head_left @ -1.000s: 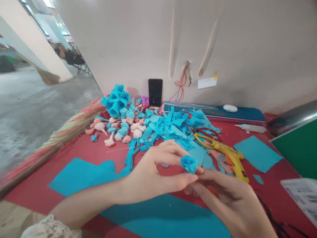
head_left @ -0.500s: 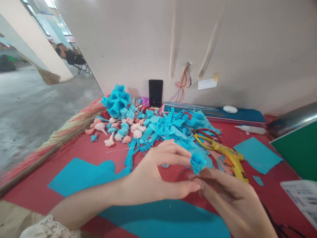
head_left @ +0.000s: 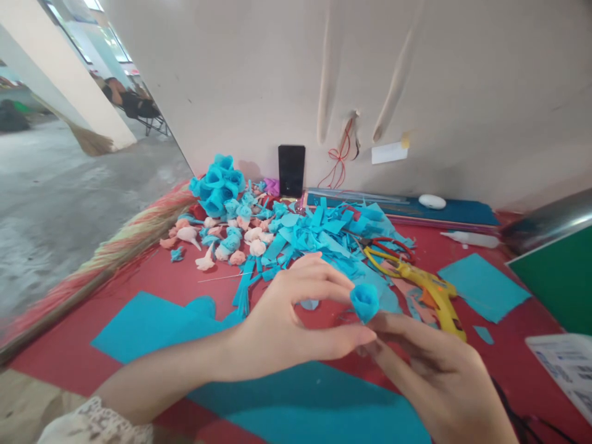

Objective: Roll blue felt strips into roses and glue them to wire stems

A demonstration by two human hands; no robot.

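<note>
One small blue paper flower sits between your two hands, above the middle of a red table, just beyond the near edge of a large blue sheet. Your right hand pinches the flower low down, at its narrow base, between thumb and fingers. Your left hand curves in from the other side like a letter C; a fingertip meets the left of the flower's rim, and the thumb lies below, beside the right fingertips. Whether the left hand bears any of the hold, you cannot tell from this view.

As for progress, the flower appears mostly formed: its layers are already curled into a cup around a darker hollow. Its base looks unfinished or at least hidden, since your fingers cover it. Farther back, a cluster of larger blue flowers and a spread of small pink and white blooms look made up. Loose blue strips and a flat blue square seem unused, and a yellow glue gun lies aside.

The flower's mouth faces up and somewhat toward you. Its long axis runs nearly upright, from cup down to pinched base.
</note>
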